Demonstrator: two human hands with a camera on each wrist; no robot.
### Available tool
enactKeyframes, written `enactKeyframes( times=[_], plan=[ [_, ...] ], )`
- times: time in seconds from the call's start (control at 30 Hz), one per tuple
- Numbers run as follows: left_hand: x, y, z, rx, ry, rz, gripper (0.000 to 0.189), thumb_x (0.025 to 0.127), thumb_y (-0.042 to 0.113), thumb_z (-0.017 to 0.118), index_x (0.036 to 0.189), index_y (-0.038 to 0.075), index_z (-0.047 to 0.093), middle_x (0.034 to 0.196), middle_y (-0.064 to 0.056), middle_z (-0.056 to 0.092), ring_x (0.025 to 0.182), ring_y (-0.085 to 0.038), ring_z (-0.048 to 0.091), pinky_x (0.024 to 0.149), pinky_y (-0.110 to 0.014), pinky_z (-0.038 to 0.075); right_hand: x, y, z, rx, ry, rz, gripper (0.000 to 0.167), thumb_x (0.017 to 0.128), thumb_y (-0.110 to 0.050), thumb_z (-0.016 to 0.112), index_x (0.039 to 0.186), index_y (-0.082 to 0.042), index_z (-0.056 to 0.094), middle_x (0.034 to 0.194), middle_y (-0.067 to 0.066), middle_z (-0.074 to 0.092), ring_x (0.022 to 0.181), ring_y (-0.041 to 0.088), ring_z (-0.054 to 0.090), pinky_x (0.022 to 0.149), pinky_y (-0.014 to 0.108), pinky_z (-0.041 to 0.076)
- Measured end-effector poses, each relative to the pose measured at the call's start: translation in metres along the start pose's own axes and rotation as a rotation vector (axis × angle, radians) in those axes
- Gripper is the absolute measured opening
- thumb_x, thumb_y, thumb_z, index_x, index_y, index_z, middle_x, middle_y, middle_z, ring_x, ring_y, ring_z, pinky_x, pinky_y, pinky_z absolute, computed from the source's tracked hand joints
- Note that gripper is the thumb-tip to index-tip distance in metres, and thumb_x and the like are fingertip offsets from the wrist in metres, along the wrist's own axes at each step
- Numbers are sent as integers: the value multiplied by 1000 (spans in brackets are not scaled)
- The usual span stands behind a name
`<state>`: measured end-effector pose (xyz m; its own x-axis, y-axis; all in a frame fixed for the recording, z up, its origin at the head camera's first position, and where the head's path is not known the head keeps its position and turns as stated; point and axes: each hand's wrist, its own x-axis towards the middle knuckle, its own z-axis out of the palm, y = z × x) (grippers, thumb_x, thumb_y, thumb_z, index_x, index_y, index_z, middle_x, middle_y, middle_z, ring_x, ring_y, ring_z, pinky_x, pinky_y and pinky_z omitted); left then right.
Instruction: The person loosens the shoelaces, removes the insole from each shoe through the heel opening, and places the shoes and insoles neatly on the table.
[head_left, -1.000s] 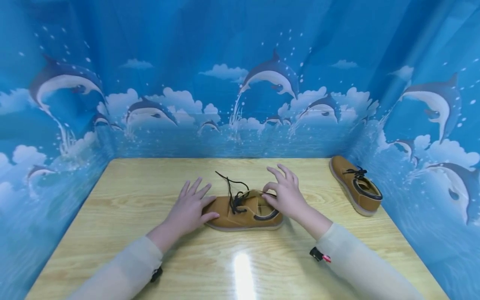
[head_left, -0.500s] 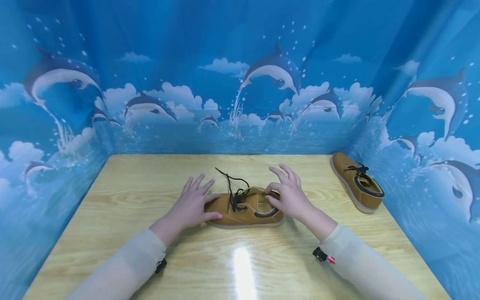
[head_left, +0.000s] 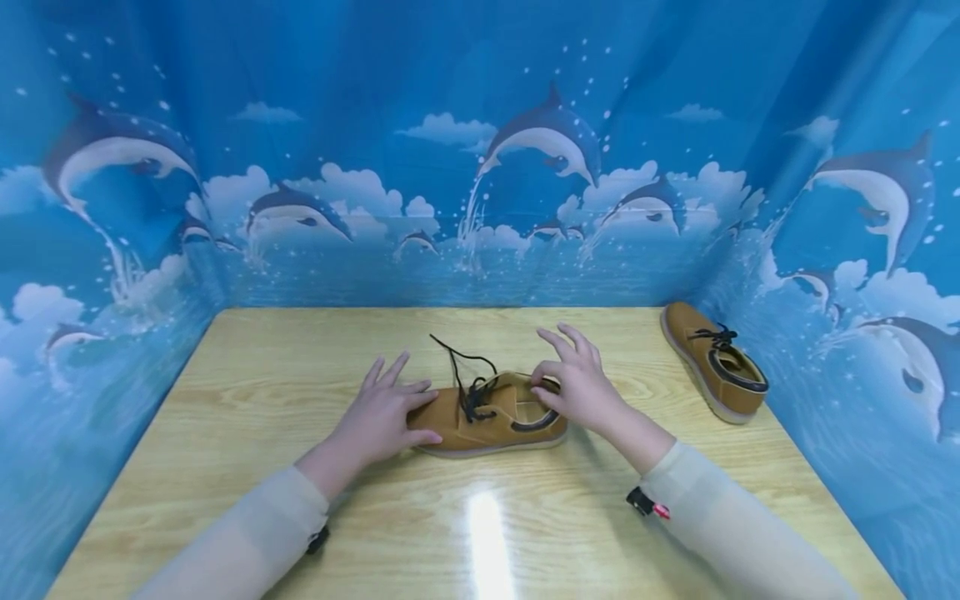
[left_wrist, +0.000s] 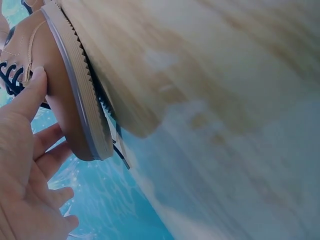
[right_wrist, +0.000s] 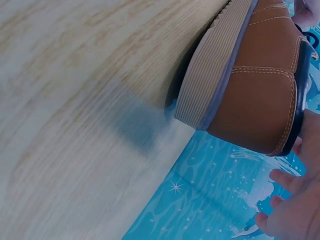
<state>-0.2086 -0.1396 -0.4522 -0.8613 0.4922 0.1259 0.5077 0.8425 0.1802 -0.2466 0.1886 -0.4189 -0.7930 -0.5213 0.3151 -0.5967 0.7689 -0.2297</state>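
A brown lace-up shoe [head_left: 495, 432] lies on the table with its toe to the left and its opening to the right. Around the toe is my left hand [head_left: 375, 419], gripping it between thumb and fingers. In the left wrist view the thumb [left_wrist: 33, 92] presses on the toe cap, with some fingers spread away. My right hand [head_left: 585, 390] pinches the far collar edge near the heel between thumb and forefinger, its other fingers raised. The heel [right_wrist: 255, 107] fills the upper part of the right wrist view. A black lace [head_left: 471, 357] is tied, with one end sticking up.
A matching brown shoe [head_left: 711, 367] stands at the table's right edge, toe pointing back. The wooden table [head_left: 300, 350] is enclosed at the back and sides by a blue dolphin-print curtain [head_left: 375, 275]. Light glares off the table's front [head_left: 487, 542].
The head view has shifted slightly. My left hand's fingers have drawn in a little over the toe, and the right hand's pinch on the collar has hardly moved.
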Motion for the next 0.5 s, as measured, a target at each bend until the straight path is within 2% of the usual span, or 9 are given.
enactKeyframes(
  times=[0.1,0.33,0.5],
  plan=[
    [-1,-1,0,7,-9,4,78,79,72,66,138,22,61,142,1,58,151,-39,13,121,-57,-5,1,-2,-1,-2,-19,-3,12,80,-20,85,84,-22,74,156,17,40,146,45,22,112,70,18],
    [-1,-2,-1,2,-7,9,78,78,70,68,137,20,62,138,1,60,150,-42,18,120,-60,-1,4,-15,-3,-58,-119,-31,13,81,-24,85,91,-21,78,156,16,39,147,44,21,112,70,19],
    [-1,0,-3,2,-7,11,77,78,70,68,137,20,63,138,0,61,149,-43,20,120,-61,-1,5,-24,-6,-101,-179,21,13,80,-25,86,91,-21,79,156,16,39,147,46,21,112,70,21]
  ],
)
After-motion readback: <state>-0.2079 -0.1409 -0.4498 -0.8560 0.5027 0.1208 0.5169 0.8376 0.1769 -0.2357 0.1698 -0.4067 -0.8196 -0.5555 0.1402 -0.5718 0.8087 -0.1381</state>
